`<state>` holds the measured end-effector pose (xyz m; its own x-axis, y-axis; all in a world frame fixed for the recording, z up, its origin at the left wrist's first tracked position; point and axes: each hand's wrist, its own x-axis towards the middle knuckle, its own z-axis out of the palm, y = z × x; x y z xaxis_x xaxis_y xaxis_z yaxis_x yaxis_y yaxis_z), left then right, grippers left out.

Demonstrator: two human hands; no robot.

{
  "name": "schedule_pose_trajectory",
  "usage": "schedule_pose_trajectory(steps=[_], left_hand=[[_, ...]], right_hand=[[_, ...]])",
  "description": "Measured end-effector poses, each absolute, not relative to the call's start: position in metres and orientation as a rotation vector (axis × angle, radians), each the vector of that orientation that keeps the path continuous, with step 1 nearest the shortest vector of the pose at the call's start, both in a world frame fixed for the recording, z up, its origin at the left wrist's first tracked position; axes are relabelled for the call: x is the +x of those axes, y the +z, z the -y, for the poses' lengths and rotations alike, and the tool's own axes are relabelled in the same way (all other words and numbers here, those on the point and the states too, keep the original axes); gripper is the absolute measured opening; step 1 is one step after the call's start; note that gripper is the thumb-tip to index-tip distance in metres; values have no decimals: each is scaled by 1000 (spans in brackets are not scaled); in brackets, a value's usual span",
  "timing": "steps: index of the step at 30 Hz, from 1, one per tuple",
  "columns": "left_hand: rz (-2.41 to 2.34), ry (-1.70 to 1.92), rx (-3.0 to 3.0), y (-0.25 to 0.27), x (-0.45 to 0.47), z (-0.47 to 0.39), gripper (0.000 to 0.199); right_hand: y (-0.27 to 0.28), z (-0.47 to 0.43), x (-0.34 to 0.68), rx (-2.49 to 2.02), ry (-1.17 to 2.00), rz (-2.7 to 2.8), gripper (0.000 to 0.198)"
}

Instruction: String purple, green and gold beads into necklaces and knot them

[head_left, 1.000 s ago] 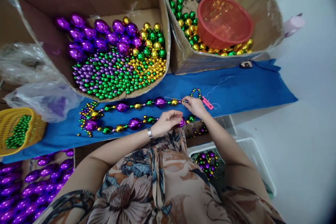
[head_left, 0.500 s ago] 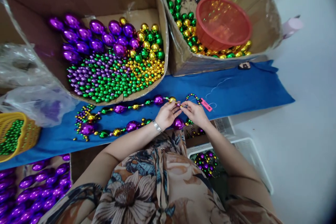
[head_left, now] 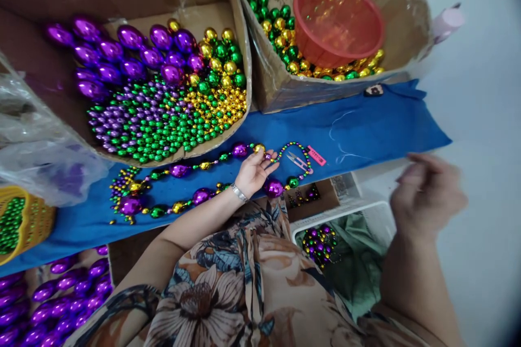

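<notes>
My left hand (head_left: 254,172) pinches the upper run of a bead necklace (head_left: 179,169) beside a gold bead (head_left: 259,148), its other fingers loosely spread. The necklace lies on the blue cloth (head_left: 391,124) in a long loop of purple, green and gold beads. Its right end is a curve of small beads with a pink tag (head_left: 316,155). Thread snips (head_left: 297,161) lie inside that curve. Out past the table's front edge, my right hand (head_left: 427,195) is raised and blurred, its fingers closed together; what they hold does not show. Thin white thread (head_left: 334,133) lies on the cloth.
Behind the cloth stand two cardboard boxes of loose beads (head_left: 166,119), the right one with a red basin (head_left: 340,21). A yellow basket (head_left: 38,222) of green beads is at left. Below are purple beads (head_left: 69,293) and a white crate (head_left: 388,211).
My right hand has left the strand beside my left hand and swung far right, off the table edge. The snips now show on the cloth. My left hand stays at the necklace.
</notes>
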<state>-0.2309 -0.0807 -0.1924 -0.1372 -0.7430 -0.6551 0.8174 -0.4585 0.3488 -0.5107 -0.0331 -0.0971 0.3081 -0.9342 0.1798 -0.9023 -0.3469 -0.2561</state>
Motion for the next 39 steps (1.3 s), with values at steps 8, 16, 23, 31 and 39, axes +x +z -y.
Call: schedule_pose_trajectory(steps=[8,16,23,31,39], left_hand=[[-88,-1768,986,-192,-235,81,15],[-19,-1805,932,-190,-231,79,9],[-82,-1782,982,-186,-231,79,10],[-84,-1784,1012,-189,-230,79,7],[-90,-1787,1008,-185,-230,79,8]], right_hand=[[-132,21,-446,-2703,-231,-1697,30],[-141,19,-452,-2820,-270,-1666,25],[-140,19,-454,-2780,-204,-1702,26],[-142,20,-457,-2713,-207,-1694,27],[-144,20,-458,-2805,-220,-1691,24]])
